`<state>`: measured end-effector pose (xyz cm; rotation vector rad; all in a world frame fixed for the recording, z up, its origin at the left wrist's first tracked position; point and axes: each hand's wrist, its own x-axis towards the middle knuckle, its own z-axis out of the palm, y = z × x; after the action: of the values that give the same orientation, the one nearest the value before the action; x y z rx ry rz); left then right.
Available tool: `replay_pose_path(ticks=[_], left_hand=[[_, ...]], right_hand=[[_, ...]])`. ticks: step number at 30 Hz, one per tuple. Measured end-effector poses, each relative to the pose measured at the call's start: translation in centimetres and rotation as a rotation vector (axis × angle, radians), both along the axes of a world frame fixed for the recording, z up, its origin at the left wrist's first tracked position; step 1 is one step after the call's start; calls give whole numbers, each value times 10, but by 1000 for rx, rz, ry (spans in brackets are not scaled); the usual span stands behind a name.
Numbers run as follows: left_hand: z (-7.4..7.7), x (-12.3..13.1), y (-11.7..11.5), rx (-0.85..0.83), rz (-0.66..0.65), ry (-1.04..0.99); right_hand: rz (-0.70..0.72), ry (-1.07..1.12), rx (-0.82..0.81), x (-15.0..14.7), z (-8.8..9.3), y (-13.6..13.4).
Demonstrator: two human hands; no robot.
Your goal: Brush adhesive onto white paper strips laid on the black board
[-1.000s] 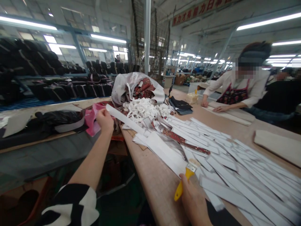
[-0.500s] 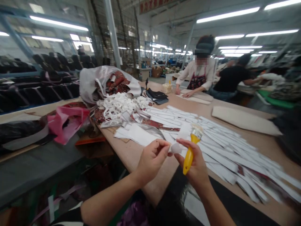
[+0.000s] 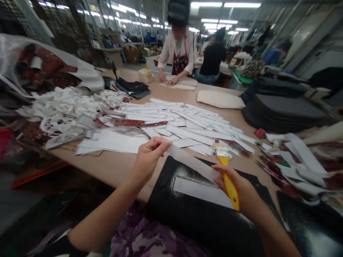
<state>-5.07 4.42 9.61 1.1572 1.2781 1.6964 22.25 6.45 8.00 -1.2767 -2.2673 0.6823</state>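
Observation:
My left hand [image 3: 149, 156] pinches one end of a white strip [image 3: 193, 163] and holds it just above a black sheet [image 3: 203, 210] at the near table edge. My right hand [image 3: 242, 191] grips the yellow handle of a brush [image 3: 227, 173], bristles pointing away, and its fingertips touch the strip's other end. Another white strip [image 3: 202, 192] lies flat on the black sheet under the held one. Many more white strips [image 3: 187, 125] are spread over the wooden table [image 3: 115, 166] just beyond my hands.
A tangle of white scraps [image 3: 64, 105] and a plastic bag with red fabric [image 3: 40, 67] lie at the left. Dark stacked sheets [image 3: 284, 109] sit at the right, with loose strips and red pieces in front of them. Two people [image 3: 178, 53] work at the far end.
My left hand came back from the far-left pile with a strip and now stretches it with the right hand over the black sheet. The view has swung right and down.

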Motion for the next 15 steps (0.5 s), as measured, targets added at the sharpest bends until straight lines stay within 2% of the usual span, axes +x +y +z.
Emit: replay_pose_path(ticks=[2, 5, 7, 9, 12, 15], left_hand=[[-17, 1, -2, -149, -62, -36], [-48, 9, -13, -407, -222, -35], [-68, 17, -20, -517, -278, 64], [-84, 25, -25, -563, -304, 266], [-97, 32, -28, -568, -346, 502], [-98, 34, -26, -532, -370, 642]], right_hand=[[-140, -43, -62, 40, -16, -5], [-356, -59, -73, 88, -37, -15], [-453, -75, -100, 107, -46, -22], [-508, -103, -155, 118, -53, -29], [-538, -160, -227, 129, -62, -32], [-513, -239, -253, 139, -73, -28]])
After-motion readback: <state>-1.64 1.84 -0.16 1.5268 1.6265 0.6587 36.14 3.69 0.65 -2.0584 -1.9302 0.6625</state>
